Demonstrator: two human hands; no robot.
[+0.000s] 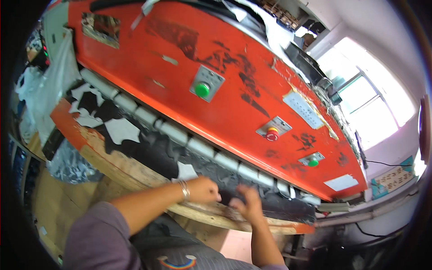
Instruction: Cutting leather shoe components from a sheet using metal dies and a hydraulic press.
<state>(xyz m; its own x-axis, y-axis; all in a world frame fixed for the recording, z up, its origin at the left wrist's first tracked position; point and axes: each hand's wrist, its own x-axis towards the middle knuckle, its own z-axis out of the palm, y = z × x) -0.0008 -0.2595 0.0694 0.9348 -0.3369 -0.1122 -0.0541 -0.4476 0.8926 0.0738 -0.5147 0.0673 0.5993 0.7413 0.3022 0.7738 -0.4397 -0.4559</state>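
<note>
My left hand (202, 190), a bracelet at its wrist, is closed with its fingers curled at the near edge of the wooden work board. Whatever it pinches, if anything, is hidden. My right hand (250, 205) is just to its right, thumb and fingers apart over a strip of dark sheet material (288, 209). Between and beyond the hands spread crumpled black and grey sheets (157, 148). A small white piece (186, 171) lies just beyond my left wrist. Farther left are a larger white cut piece (122, 131) and several irregular white and black scraps (87, 114).
An orange machine panel (180, 90) rises behind the board (121, 166), with a row of white rollers (173, 132) beneath. It carries green buttons (202, 90) and a red knob (272, 134). Clear plastic bags (67, 164) hang at the left. A pipe (351, 219) runs along the right.
</note>
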